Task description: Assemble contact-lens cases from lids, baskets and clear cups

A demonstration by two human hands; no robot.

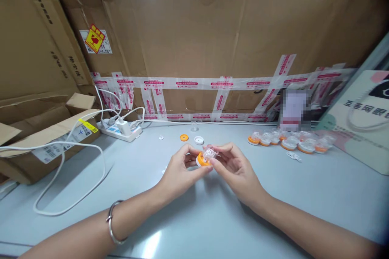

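My left hand (179, 172) grips a small round base (201, 159), orange with a white underside, between thumb and fingers. Against its top, the fingertips of my right hand (241, 174) pinch a clear plastic part (209, 152) with white detail inside. The two parts touch, but whether they are joined I cannot tell. Just beyond my hands lie an orange ring (184, 137), a white ring (199, 140) and a clear dome-like piece (193, 126). A tiny white piece (161, 137) sits farther left.
Several orange-and-white pieces with clear tops (290, 142) cluster at the right, near a flat white cutout (293, 156). A power strip (121, 130) with white cables stands at back left beside an open carton (45, 145). Large cardboard (188, 32) walls the back; a printed board (361, 121) leans right.
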